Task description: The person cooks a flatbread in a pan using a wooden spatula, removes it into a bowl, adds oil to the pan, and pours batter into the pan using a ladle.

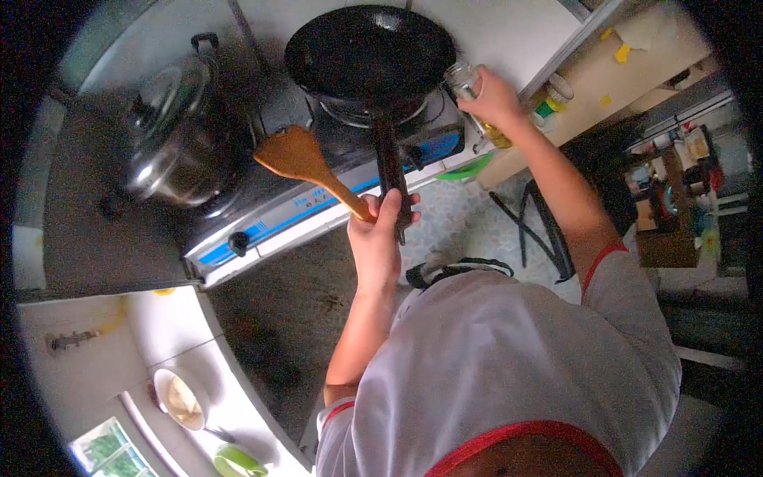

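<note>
My left hand is closed around the handle of a black wok and also holds a wooden spatula, whose blade points up and to the left. The wok sits over the right burner of the gas stove. At the wok's right edge, my right hand is wrapped round a clear glass bottle. Yellow liquid shows at the bottle's lower right end, and its other end is beside the wok's rim.
A lidded steel pot stands on the stove's left side. At the lower left are a white bowl and a green bowl. Small containers stand right of my right hand. A black folding frame is on the floor.
</note>
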Available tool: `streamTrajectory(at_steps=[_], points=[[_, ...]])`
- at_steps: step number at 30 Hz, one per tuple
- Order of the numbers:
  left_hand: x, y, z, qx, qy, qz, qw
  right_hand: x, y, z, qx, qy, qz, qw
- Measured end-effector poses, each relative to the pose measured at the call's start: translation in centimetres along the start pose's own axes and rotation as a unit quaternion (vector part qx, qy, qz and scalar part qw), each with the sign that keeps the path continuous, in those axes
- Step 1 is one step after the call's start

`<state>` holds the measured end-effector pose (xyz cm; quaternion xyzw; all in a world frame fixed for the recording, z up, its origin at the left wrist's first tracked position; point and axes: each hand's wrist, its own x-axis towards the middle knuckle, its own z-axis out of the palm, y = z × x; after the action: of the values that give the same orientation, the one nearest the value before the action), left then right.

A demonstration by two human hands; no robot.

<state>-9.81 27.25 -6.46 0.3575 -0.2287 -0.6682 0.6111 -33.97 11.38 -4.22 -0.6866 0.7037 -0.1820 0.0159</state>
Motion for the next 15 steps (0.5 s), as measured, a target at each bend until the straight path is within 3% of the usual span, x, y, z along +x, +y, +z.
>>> streamTrajectory(at_steps=[5, 9, 12, 15], points=[[-0.2, -1.2, 1.4, 0.032, 0.008, 0.0, 0.999, -3.1, 3.5, 5.0, 0.251, 0.142, -0.061, 0.956], [-0.4, -2.7, 3.7, 0.073, 0.006, -0.01, 0.997, -9.4, 4.5, 3.0, 0.353, 0.158, 0.01, 0.922], [-0.2, -3.9, 5.4, 0.081, 0.008, -0.01, 0.997, -12.3, 9.4, 5.4, 0.454, 0.183, 0.076, 0.869], [-0.3, -5.1, 6.5, 0.079, 0.021, -0.014, 0.997, -13.3, 14.7, 5.9, 0.443, 0.234, 0.15, 0.852]])
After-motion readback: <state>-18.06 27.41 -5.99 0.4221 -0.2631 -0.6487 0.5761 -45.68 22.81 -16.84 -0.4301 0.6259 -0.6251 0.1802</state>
